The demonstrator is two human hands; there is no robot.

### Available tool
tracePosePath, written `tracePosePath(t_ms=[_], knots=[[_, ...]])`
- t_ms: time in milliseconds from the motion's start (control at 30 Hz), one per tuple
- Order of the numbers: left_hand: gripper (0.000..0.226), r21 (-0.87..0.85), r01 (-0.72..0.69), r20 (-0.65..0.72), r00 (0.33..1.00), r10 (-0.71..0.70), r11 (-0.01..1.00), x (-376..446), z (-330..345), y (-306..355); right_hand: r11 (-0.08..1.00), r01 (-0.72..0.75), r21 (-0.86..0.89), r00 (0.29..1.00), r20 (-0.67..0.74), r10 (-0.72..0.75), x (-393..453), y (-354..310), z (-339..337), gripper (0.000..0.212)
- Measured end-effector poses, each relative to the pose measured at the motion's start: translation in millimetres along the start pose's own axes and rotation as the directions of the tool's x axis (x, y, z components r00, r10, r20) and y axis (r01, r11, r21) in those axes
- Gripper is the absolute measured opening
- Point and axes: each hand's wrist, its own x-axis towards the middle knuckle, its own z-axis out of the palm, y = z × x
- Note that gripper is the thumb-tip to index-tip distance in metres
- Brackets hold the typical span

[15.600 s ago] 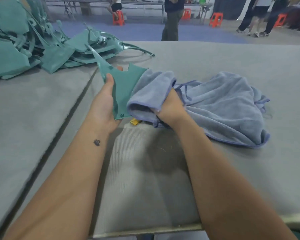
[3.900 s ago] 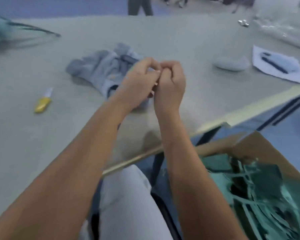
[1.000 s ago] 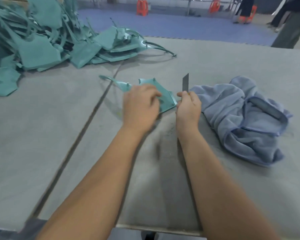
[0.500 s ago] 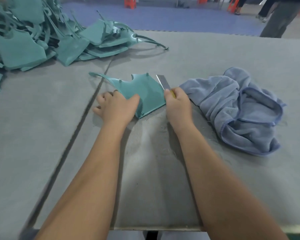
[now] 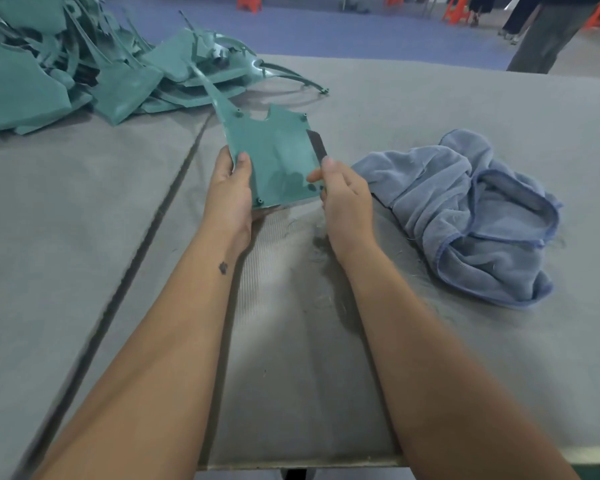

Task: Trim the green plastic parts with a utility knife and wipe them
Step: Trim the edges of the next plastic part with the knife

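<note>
Trimming step. Left hand [image 5: 230, 188] grips green part [image 5: 274, 157] tilted above the counter [image 5: 84, 202], left of the cloth [image 5: 465, 209]. Right hand [image 5: 343, 199] pinches knife [image 5: 316, 144] at part's right edge. Next: steady draw along edge.

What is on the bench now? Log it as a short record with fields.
left hand: grips the green part by its left edge, lifted off the table
right hand: holds the knife, blade against the part's right edge
cloth: blue, crumpled, right of the hands
pile of green parts: far left of the grey table
</note>
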Motion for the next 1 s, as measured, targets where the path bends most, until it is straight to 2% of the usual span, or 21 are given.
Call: tracePosePath(t_ms=[67,133,300,400,567,700,1000], knots=[[0.024,-0.028,0.006,-0.032,0.999,-0.007,1.000,1,0,0,0.996,-0.076,0.041,0.997,0.002,0.076,0,-1,-1,0.043],[0.023,-0.087,0.033,-0.054,0.998,-0.038,0.996,5,-2,0,0.991,-0.114,0.071,0.993,-0.011,0.116,3,-2,-3,0.041],[0.020,-0.210,0.103,-0.042,0.993,-0.115,0.972,14,-11,-2,0.980,-0.137,0.144,0.990,-0.016,0.141,11,-3,-13,0.034],[0.025,-0.215,0.141,-0.011,0.989,-0.146,0.967,15,-13,-4,0.968,-0.154,0.200,0.988,0.017,0.154,16,-2,-17,0.034],[0.012,-0.308,0.183,0.007,0.982,-0.190,0.934,15,-11,-3,0.966,-0.119,0.231,0.993,0.027,0.115,18,3,-19,0.037],[0.013,-0.385,0.200,0.027,0.978,-0.205,0.901,12,-9,-6,0.966,-0.100,0.237,0.995,0.024,0.098,18,4,-20,0.038],[0.016,-0.428,0.199,0.044,0.979,-0.199,0.882,12,-11,-6,0.986,-0.037,0.164,0.998,0.049,0.030,14,5,-20,0.032]])
